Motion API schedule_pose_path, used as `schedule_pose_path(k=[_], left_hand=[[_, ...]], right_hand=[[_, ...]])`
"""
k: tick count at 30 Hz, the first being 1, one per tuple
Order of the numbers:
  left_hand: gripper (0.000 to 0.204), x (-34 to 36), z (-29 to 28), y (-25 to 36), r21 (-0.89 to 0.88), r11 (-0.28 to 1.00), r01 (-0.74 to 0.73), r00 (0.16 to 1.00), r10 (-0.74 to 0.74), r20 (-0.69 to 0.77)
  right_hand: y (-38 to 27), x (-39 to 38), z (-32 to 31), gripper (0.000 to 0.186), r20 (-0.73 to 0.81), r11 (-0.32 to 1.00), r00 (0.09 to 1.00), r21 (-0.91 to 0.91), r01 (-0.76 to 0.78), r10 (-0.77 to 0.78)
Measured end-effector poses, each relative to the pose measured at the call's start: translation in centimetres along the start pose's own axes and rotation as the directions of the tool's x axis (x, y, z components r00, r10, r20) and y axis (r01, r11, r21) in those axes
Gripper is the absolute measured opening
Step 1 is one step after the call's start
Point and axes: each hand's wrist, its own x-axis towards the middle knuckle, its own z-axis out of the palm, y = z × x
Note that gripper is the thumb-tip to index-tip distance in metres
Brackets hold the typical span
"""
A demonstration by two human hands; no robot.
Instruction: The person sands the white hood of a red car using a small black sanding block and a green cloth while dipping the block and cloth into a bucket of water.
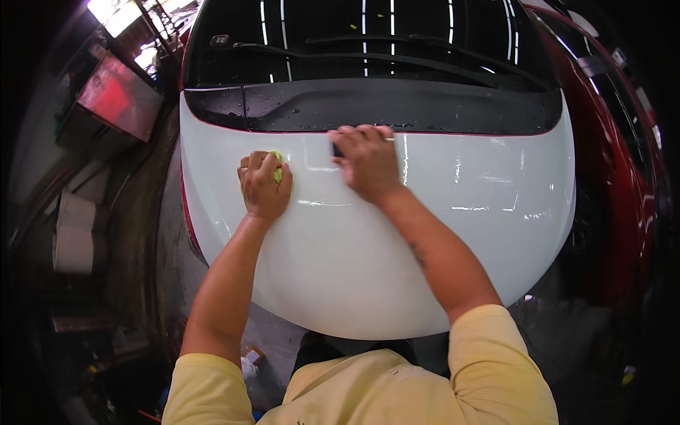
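Observation:
Both my hands rest on the white car hood [340, 276] in front of me. Bunched in my left hand [265, 188] is a yellow-green cloth [277, 172], pressed against the paint on the hood's left side. My right hand [372, 164] lies near the hood's rear edge, close to the middle, with its fingers curled over a small dark block [336, 149]. Most of that block is hidden under the fingers. Just beyond the fingertips runs the black cowl panel [397, 106], dotted with water drops.
Wipers [425, 60] lie across the dark windshield [326, 25] beyond the cowl. A red car [616, 142] stands close on the right. At the left are a cabinet with a reddish top [120, 95] and a pale object [74, 234]. A small box [254, 355] sits on the floor.

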Motion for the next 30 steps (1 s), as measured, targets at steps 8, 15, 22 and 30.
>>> schedule_pose_path(k=[8, 15, 22, 30], left_hand=[[0.017, 2.3, -5.8, -18.0, 0.189, 0.971, -0.146, 0.980, 0.117, 0.159], [0.017, 1.0, -5.7, -18.4, 0.064, 0.997, -0.038, 0.994, 0.030, 0.108], [0.015, 1.7, -6.0, -18.3, 0.074, 0.996, -0.052, 0.992, 0.043, 0.116], [0.014, 1.4, -6.7, -18.8, 0.064, 0.997, -0.046, 0.996, 0.040, 0.083]], right_hand=[[-9.6, 4.3, 8.5, 0.042, 0.090, 0.994, 0.996, 0.104, -0.022, 0.013], [7.4, -7.0, -6.6, 0.045, -0.218, 0.835, 0.875, -0.269, -0.480, 0.432], [-16.0, 8.8, 12.2, 0.034, -0.156, 0.984, 0.973, -0.029, -0.177, 0.171], [2.9, -2.5, -1.6, 0.041, -0.171, 0.954, 0.956, -0.142, -0.264, 0.239]])
